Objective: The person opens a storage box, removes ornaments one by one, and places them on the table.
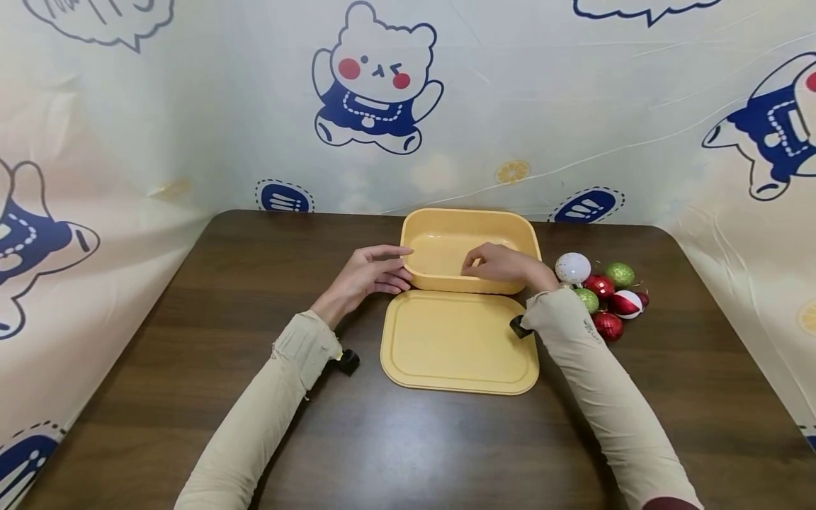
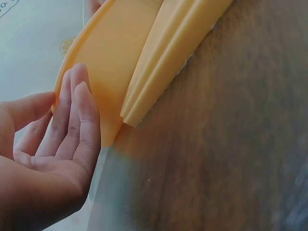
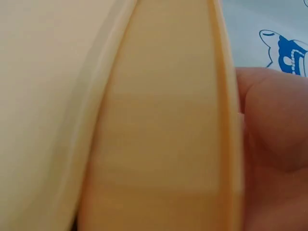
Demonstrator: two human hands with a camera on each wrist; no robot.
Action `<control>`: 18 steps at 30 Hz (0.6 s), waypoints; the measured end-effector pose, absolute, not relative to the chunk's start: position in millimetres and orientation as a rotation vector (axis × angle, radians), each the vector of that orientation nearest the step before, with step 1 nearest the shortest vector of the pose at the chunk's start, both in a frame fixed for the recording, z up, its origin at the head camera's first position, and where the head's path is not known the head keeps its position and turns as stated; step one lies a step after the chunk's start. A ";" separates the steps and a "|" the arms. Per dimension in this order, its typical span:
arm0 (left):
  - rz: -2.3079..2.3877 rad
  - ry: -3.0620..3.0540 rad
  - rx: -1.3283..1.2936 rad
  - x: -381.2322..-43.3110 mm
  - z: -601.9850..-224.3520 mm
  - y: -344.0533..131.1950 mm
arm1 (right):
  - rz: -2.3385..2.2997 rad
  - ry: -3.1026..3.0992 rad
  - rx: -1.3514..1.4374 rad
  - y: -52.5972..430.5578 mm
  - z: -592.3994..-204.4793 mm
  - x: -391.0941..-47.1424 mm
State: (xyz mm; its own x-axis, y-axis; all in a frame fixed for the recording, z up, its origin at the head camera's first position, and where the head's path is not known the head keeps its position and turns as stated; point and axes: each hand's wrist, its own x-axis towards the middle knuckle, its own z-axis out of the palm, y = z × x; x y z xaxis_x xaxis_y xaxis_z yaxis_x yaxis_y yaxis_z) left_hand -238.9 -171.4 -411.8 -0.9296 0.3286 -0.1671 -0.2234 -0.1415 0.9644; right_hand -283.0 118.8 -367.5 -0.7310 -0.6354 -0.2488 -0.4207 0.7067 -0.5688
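Observation:
A yellow rectangular box [image 1: 440, 244] stands lidless near the table's back edge. Just in front of it lies a flat yellow lid [image 1: 459, 343]. My left hand [image 1: 372, 273] is at the box's left end, its fingers mostly straight and touching the rim and outer wall. In the left wrist view, the fingers [image 2: 86, 120] lie along that wall. Over the right part of the box, my right hand [image 1: 500, 263] reaches inside with bent fingers pointing down. Whatever may be under those fingers is hidden. The right wrist view shows part of the right hand [image 3: 279, 130] behind the box wall [image 3: 163, 120].
Several ornament balls are clustered to the right of the box beside my right wrist, among them a white ball [image 1: 572, 268], a green ball [image 1: 620, 275] and a red ball [image 1: 608, 326]. A printed cloth [image 1: 382, 177] hangs behind the brown table [image 1: 255, 283].

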 end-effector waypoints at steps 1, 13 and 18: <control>2.127 1.778 0.115 -239.1 -411.2 -171.2 | -0.692 2.461 -0.833 115.3 -368.4 -284.4; 2.124 1.776 0.097 -237.9 -410.5 -171.9 | -0.851 2.302 -0.848 59.3 -378.4 -292.2; 2.130 1.770 0.093 -237.5 -409.8 -171.5 | -0.903 2.275 -0.832 49.9 -381.5 -295.6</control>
